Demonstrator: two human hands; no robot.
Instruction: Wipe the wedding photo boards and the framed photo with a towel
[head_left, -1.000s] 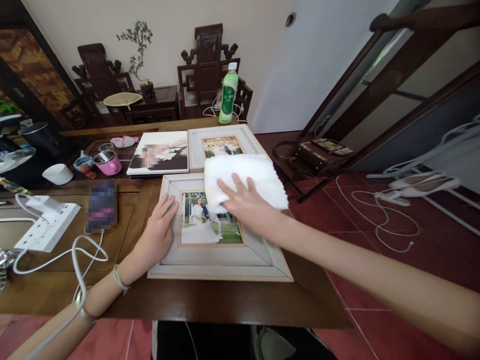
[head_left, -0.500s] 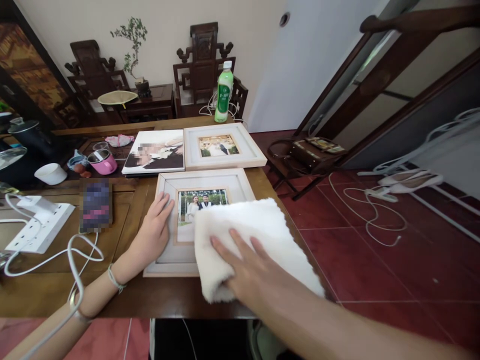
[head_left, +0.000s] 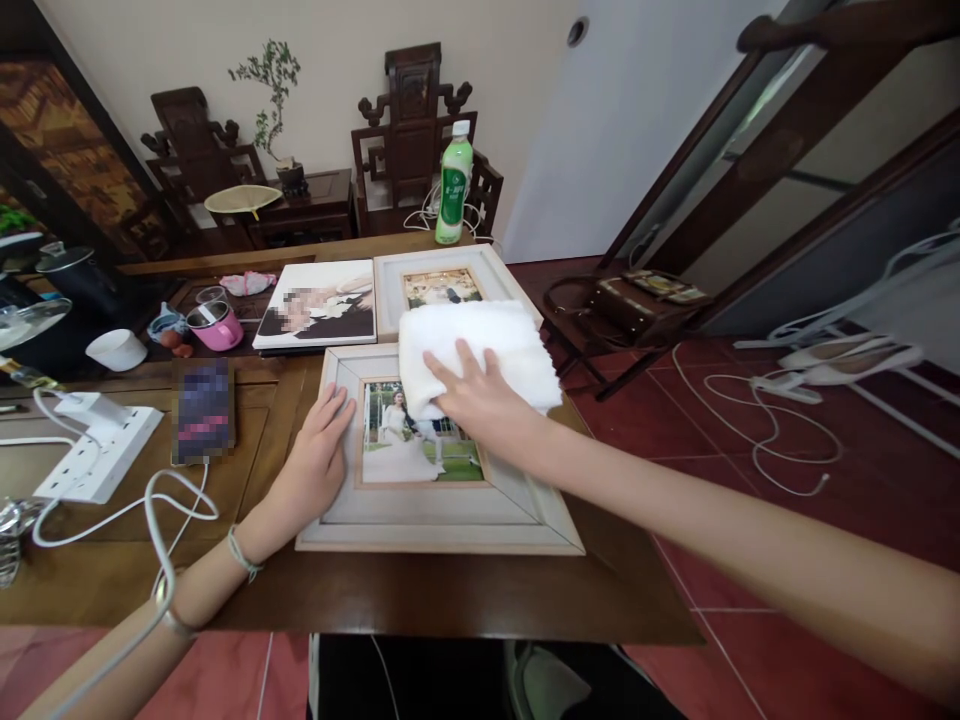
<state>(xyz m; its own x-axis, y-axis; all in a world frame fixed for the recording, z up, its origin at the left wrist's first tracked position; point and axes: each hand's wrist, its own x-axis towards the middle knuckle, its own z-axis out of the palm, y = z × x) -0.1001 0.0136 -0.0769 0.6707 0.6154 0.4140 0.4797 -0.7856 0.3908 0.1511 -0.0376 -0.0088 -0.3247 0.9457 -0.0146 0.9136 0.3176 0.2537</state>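
My left hand (head_left: 321,450) lies on the left border of a pale picture frame (head_left: 442,535), fingers stretched out over its edge. The frame lies flat on the table and holds a photo (head_left: 397,445) of a person in a white dress outdoors. My right hand (head_left: 480,395) presses a folded, fluffy white cloth (head_left: 487,330) with its fingers on top; the thumb is hidden. The cloth covers the upper right of this frame and part of a second pale frame (head_left: 390,290) behind it. Beside that one lies a photo panel (head_left: 356,325) with a blurred picture.
A green bottle (head_left: 453,190) stands at the table's far edge. On the left are a power strip (head_left: 112,455) with white cables, a dark blurred rectangular object (head_left: 202,410), a pink cup (head_left: 217,325) and a white cup (head_left: 117,349). A bag (head_left: 622,305) rests on a stool at right.
My right hand has moved the cloth away from me across the frame, uncovering its lower right part and more of the photo. My left hand stays on the frame's left border.
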